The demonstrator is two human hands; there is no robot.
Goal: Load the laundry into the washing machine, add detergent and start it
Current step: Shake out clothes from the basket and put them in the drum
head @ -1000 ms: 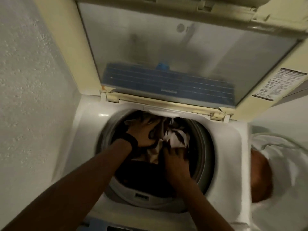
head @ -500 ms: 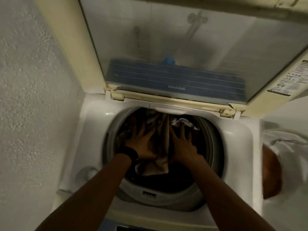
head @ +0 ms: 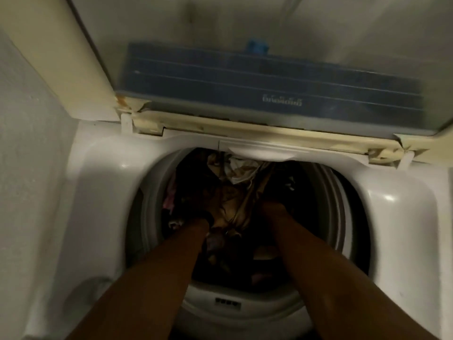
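Observation:
The white top-loading washing machine (head: pixel 103 173) stands with its lid (head: pixel 269 77) raised at the back. Its round drum (head: pixel 149 200) holds a heap of mixed laundry (head: pixel 235 197) in tan, white, pink and dark cloth. Both my arms reach down into the drum. My left hand (head: pixel 199 200), with a black band at the wrist, lies on the dark clothes at the left of the heap. My right hand (head: pixel 268 209) is pushed into the tan cloth at the middle. The dim light and the cloth hide the fingers of both hands.
A rough white wall (head: pixel 29 148) runs close along the machine's left side. The raised lid with its dark blue panel hangs over the back of the opening. A small label (head: pixel 228 303) sits on the drum's front rim.
My hands, which pressed flat on top of the laundry, have sunk deeper into the drum, and the heap sits lower. The camera has moved closer to the opening.

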